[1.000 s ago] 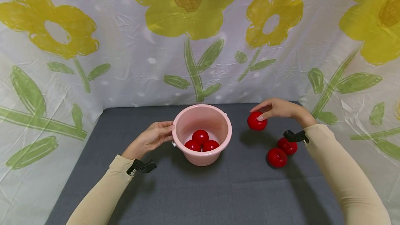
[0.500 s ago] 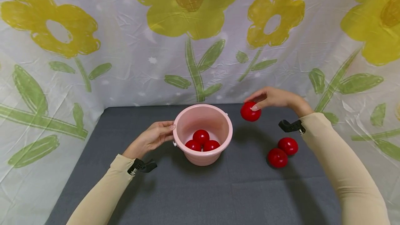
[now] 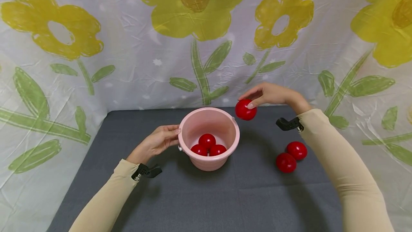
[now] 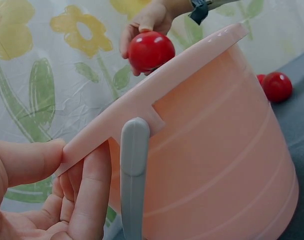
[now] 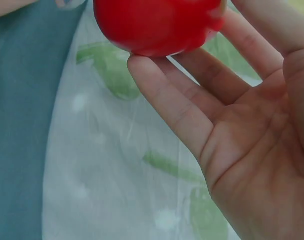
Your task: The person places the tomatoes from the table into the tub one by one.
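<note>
A pink bucket [image 3: 208,164] stands on the dark grey cloth, tilted a little toward me in the head view, with three glossy red apples [image 3: 207,141] inside. My left hand [image 3: 158,141] pinches its rim on the left side, thumb on the outer edge and fingers beneath, beside the grey handle [image 4: 134,165]. In my right hand [image 3: 269,94] a round red apple [image 3: 245,110] is held by the fingertips and thumb, in the air just beyond the bucket's right back rim. The right wrist view shows this apple [image 5: 156,25] against the fingertips.
Two more red apples [image 3: 286,163] lie touching on the cloth to the right of the bucket, near the right forearm. A fabric backdrop [image 3: 138,63] with yellow flowers hangs behind the grey table cloth [image 3: 199,203] and along both sides.
My right hand has carried the apple up and leftward, from above the right part of the cloth to near the bucket's rim. The left hand and bucket have stayed put.
</note>
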`<control>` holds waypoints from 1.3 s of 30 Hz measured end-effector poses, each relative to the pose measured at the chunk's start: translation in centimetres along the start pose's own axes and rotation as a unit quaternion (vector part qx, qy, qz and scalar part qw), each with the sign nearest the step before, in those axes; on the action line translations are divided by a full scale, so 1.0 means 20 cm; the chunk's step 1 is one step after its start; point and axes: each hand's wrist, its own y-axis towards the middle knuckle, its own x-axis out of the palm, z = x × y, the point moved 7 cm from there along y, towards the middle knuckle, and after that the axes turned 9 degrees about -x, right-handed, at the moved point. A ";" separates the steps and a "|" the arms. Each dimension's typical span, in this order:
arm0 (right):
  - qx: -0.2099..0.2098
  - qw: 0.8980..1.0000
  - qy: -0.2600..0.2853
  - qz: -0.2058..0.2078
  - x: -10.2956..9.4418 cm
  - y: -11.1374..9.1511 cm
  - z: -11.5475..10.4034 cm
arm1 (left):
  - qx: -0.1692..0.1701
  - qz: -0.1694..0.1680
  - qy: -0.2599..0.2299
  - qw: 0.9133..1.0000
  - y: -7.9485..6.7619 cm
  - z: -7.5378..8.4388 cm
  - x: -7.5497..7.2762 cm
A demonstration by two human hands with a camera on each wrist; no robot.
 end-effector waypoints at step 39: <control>-0.089 0.991 0.014 -0.097 0.30 0.43 -0.32 | -0.001 -0.003 0.000 1.000 0.00 0.00 0.01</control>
